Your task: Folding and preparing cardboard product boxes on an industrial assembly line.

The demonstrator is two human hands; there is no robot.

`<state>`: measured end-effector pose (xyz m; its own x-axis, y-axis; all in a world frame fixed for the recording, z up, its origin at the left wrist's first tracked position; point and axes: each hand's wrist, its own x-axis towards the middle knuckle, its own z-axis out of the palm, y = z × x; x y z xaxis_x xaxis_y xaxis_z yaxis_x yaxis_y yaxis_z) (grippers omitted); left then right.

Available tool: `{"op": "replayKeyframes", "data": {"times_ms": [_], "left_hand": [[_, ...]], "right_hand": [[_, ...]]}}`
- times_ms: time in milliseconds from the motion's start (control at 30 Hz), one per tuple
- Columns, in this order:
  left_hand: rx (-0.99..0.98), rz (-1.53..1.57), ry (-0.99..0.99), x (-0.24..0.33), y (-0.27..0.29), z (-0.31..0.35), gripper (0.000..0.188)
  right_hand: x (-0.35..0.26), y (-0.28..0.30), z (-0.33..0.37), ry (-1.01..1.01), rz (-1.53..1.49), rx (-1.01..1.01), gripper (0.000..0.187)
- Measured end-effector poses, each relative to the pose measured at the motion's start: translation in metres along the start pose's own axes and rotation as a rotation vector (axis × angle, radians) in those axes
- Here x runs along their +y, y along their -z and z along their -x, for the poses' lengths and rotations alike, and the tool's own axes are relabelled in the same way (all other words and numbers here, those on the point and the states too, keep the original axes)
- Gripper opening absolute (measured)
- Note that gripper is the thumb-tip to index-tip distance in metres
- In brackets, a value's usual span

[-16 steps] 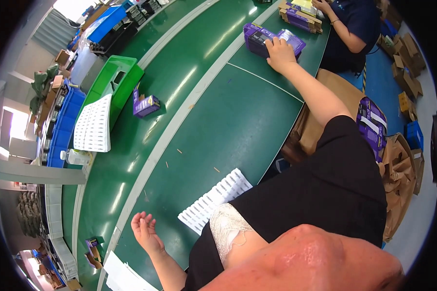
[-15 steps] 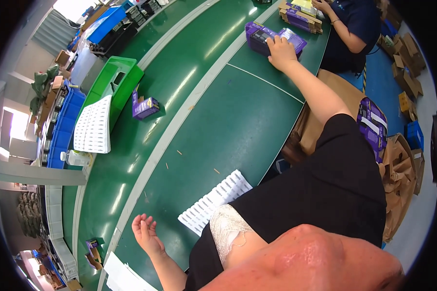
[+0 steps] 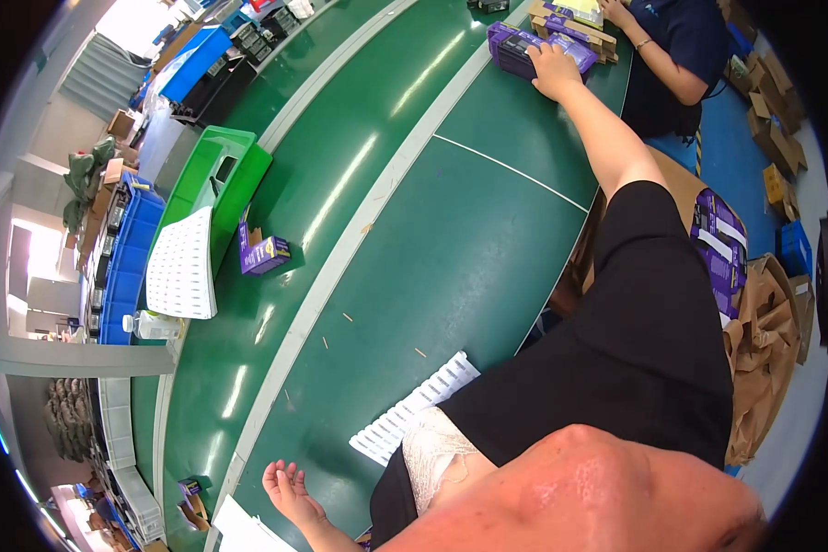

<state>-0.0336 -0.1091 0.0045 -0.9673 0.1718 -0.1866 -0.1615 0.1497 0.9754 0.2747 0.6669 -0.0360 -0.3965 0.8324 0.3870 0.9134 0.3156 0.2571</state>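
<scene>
My right arm reaches to the far right of the green table, where my right hand has its fingers bent over a group of purple boxes. The boxes lie close against a stack of flattened purple and brown cartons. My left hand hovers at the near left above the table, empty, its fingers apart and slightly curled. A white sheet of printed labels lies near my body, partly hidden by my clothing. White paper sheets are beside my left forearm.
A co-worker's arm is at the far right, beside the carton stack. Across the pale rail lies a green conveyor belt with an open purple box. A green bin carries a label sheet. Brown cartons stand on the right.
My right hand and the purple boxes have slid farther away, up against the co-worker's carton stack. My left hand stays empty at the near left. The view has shifted slightly.
</scene>
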Motion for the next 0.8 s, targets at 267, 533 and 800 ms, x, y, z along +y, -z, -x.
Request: {"op": "replayKeyframes", "data": {"times_ms": [267,533,800], "left_hand": [[-0.076,-0.113,-0.049,0.003,-0.018,-0.006,0.024],[-0.248,-0.165,-0.221,0.029,-0.015,-0.053,0.033],[-0.405,-0.033,-0.193,0.050,-0.072,-0.011,0.022]], "right_hand": [[0.009,0.019,0.011,-0.006,-0.188,0.087,0.040],[0.029,0.106,0.158,0.023,-0.580,0.432,0.042],[0.223,0.109,0.351,-0.778,-0.468,-0.450,0.031]]}}
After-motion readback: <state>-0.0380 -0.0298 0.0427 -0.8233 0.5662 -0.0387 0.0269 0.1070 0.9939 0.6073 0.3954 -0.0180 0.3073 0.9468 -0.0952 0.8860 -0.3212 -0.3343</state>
